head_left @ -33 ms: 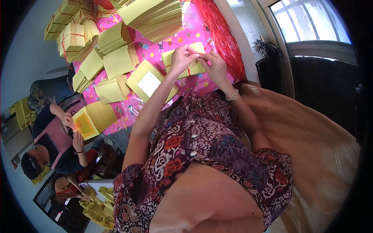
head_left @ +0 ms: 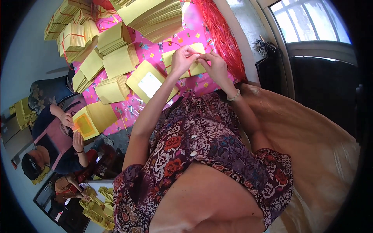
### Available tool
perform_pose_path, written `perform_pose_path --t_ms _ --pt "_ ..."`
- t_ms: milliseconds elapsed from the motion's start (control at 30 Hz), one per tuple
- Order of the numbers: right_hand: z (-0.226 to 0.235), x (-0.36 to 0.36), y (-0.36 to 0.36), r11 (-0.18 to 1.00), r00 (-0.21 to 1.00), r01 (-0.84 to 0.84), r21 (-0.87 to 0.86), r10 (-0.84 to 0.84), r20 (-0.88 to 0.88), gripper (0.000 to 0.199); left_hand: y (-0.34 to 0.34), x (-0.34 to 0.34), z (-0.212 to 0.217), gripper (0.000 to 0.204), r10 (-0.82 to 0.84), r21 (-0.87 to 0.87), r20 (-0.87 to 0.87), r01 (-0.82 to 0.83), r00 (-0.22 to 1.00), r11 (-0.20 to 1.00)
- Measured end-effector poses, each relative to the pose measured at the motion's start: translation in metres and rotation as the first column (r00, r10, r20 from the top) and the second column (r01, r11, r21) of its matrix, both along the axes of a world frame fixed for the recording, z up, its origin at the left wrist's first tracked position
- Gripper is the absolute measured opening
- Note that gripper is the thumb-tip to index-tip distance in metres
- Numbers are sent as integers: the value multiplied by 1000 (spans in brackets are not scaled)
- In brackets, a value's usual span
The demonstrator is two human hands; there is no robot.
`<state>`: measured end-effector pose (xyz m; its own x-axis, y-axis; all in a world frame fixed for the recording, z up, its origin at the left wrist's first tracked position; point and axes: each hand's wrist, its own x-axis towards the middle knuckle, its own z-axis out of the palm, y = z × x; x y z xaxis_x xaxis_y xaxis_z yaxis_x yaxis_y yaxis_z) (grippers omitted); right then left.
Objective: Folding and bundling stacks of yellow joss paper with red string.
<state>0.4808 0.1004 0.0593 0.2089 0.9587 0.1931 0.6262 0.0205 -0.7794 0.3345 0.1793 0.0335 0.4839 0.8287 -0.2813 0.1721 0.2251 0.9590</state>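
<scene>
Both my hands are over a stack of yellow paper (head_left: 197,70) on the pink table cover, at its near right part. A red string (head_left: 189,72) runs round the stack. My left hand (head_left: 183,60) is closed, its thumb and forefinger pinching the string above the paper. Fingertip to fingertip with it, my right hand (head_left: 216,66) pinches the string too; a pale bracelet is on that wrist. Whether a knot lies between the fingertips is too small to tell. Left of my left forearm lies a yellow sheet stack with a white panel (head_left: 149,84).
A heap of red strings (head_left: 225,42) hangs along the table's right edge. Several yellow paper stacks (head_left: 118,62) cover the pink table cover (head_left: 155,48), with tied bundles (head_left: 72,40) at far left. At left, a co-worker's hands (head_left: 77,140) hold an orange-printed yellow sheet (head_left: 84,123). Another person (head_left: 66,186) sits beyond.
</scene>
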Motion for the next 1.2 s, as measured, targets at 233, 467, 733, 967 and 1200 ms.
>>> perform_pose_path --t_ms 233,467,733,967,1200 --pt "12 34 30 985 988 57 -160 -32 153 12 -29 2 5 2 151 414 -97 -98 984 905" --pt "-15 55 57 804 796 -577 -145 513 -320 17 -32 4 5 9 205 778 -99 -53 974 626" --pt "14 55 66 732 755 -656 -185 641 -138 16 -32 7 14 7 257 705 -76 -130 963 697" --pt "28 67 56 791 760 -603 -101 609 226 19 -36 10 19 3 268 654 -34 -181 963 734" --pt "20 87 45 828 781 -545 -131 559 280 31 -41 6 13 5 312 742 -109 -131 944 657"
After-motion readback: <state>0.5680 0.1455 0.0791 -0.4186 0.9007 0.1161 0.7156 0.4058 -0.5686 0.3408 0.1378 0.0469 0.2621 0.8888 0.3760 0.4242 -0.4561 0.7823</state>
